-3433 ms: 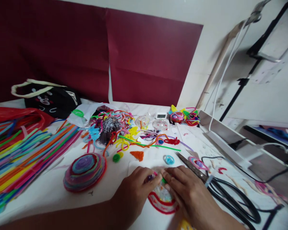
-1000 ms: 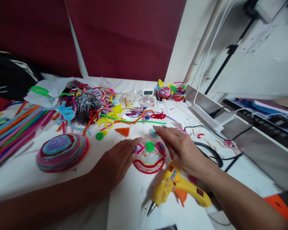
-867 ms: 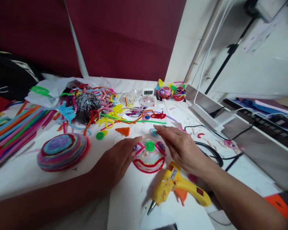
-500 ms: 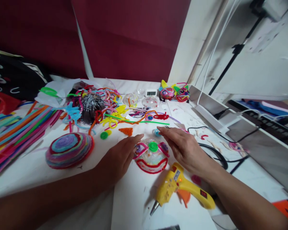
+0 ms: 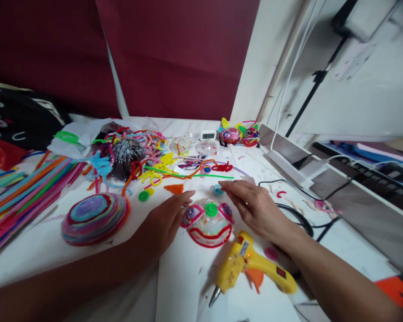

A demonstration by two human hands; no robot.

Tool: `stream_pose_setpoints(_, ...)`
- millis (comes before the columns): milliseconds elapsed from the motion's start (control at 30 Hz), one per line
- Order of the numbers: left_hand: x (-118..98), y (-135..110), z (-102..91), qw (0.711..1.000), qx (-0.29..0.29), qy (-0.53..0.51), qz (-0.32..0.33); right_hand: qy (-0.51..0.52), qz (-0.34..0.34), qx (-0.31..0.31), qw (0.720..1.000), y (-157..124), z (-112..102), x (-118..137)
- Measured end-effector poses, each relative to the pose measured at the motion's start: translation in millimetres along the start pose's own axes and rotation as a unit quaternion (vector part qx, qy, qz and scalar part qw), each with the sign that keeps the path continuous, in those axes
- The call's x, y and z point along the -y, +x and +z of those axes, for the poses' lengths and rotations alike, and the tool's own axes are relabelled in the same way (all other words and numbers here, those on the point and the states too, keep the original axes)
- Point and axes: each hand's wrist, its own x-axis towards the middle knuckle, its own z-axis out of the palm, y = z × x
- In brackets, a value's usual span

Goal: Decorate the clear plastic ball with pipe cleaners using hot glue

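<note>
A clear dome decorated as a face (image 5: 212, 225) lies on a white sheet in front of me. It has a green coiled nose, purple eyes edged in pink, and a red mouth outline. My left hand (image 5: 161, 223) is at its left side, fingers stretched forward and empty. On the other side, my right hand (image 5: 255, 205) hovers with straight fingers, close to a small light-blue coil (image 5: 218, 189). Whether either hand touches the dome is hard to tell. Below my right hand lies a yellow glue gun (image 5: 250, 264), its small light lit and its nozzle toward me.
A striped coiled dome (image 5: 94, 218) and bundled pipe cleaners (image 5: 33, 192) lie at the left. Behind are a tangled craft pile (image 5: 129, 154), an orange cone (image 5: 174, 188), a digital clock (image 5: 208, 135) and two finished masks (image 5: 240, 134). Black cables (image 5: 297, 217) run at the right.
The camera view has shifted slightly, so everything sits a little lower and to the left. Both hands keep about the same place around the face dome; the glue gun still lies there.
</note>
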Motion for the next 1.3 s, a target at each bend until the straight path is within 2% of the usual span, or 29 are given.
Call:
stream_pose_setpoints(100, 4.2, -1.3, 1.9, 1.000, -0.010, -0.005, 0.001, 0.006, -0.004, 0.004, 1.000, 1.9, 1.6, 0.1)
stream_pose_setpoints(267, 11.9, -2.2, 6.8, 0.999, -0.041, 0.014, 0.009, -0.018, -0.001, 0.048, 0.999, 2.7, 0.6, 6.2)
stream_pose_setpoints(367, 14.2, -2.6, 8.7, 0.999, -0.048, 0.005, 0.000, -0.033, -0.004, 0.050, 0.998, 0.1, -14.4, 15.1)
stream_pose_setpoints(467, 15.0, -2.6, 9.3, 0.999, -0.046, -0.002, 0.005, -0.049, 0.022, 0.044, 0.998, 3.8, -37.9, 16.8)
stream_pose_setpoints(500, 14.8, -2.5, 9.4, 0.999, -0.047, -0.005, 0.007, -0.055, 0.030, 0.037, 0.997, 8.3, -45.0, 13.4)
stream_pose_setpoints(567, 14.1, -2.5, 9.3, 0.999, -0.048, -0.011, 0.008, -0.093, 0.060, 0.063, 0.992, 23.3, -54.3, -0.6)
stream_pose_setpoints(633, 12.9, -3.0, 9.1, 0.999, -0.048, -0.012, 0.004, -0.140, 0.104, 0.098, 0.980, 44.0, -54.6, -22.6)
stream_pose_setpoints(767, 12.4, -4.6, 9.3, 0.998, -0.064, 0.001, -0.002, -0.165, 0.147, 0.157, 0.963, 85.7, -33.0, -73.7)
stream_pose_setpoints(900, 13.8, -3.6, 9.9, 0.997, -0.082, 0.000, -0.002, -0.178, 0.189, 0.221, 0.940, 109.1, -5.1, -112.3)
stream_pose_setpoints(1133, 8.8, -0.4, 9.6, 0.994, -0.099, -0.036, -0.002, -0.210, 0.270, 0.242, 0.908, 120.2, 30.4, -151.6)
stream_pose_setpoints(1300, 7.2, -1.0, 8.8, 0.995, -0.089, -0.040, -0.012, -0.223, 0.280, 0.249, 0.900, 123.7, 42.9, -166.9)
